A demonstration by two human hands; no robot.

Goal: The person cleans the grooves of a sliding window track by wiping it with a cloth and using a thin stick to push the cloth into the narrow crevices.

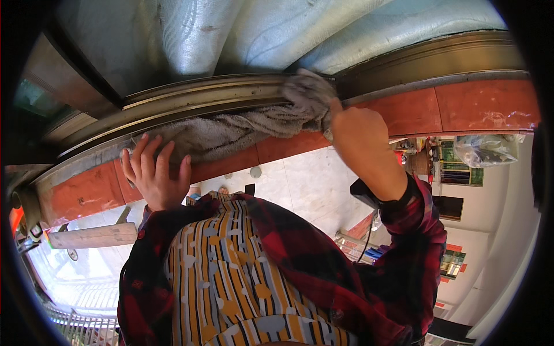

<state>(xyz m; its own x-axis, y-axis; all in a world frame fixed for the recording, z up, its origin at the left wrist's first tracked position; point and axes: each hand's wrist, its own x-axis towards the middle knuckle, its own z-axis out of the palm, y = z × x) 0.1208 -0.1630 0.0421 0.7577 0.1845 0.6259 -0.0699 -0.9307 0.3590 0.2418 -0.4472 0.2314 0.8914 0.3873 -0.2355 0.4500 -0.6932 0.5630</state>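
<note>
A wet-looking grey-brown cloth (233, 129) lies stretched along a red tiled window sill (402, 110), beside the metal track of a sliding window (207, 98). My right hand (361, 138) grips the cloth's bunched right end, which is blurred and sits against the track near the frame corner. At the cloth's left end, my left hand (158, 171) rests with its fingers spread over the sill edge and the cloth. The left fingers are apart and not closed on it. Part of the track is hidden under the bunched cloth.
Behind the track hangs a pale shiny curtain (268, 34). A dark window frame post (82, 65) rises at the left. Below the sill are a pale tiled floor (303, 186) and a wooden bench (93, 235). A clear plastic bag (487, 150) hangs at the right.
</note>
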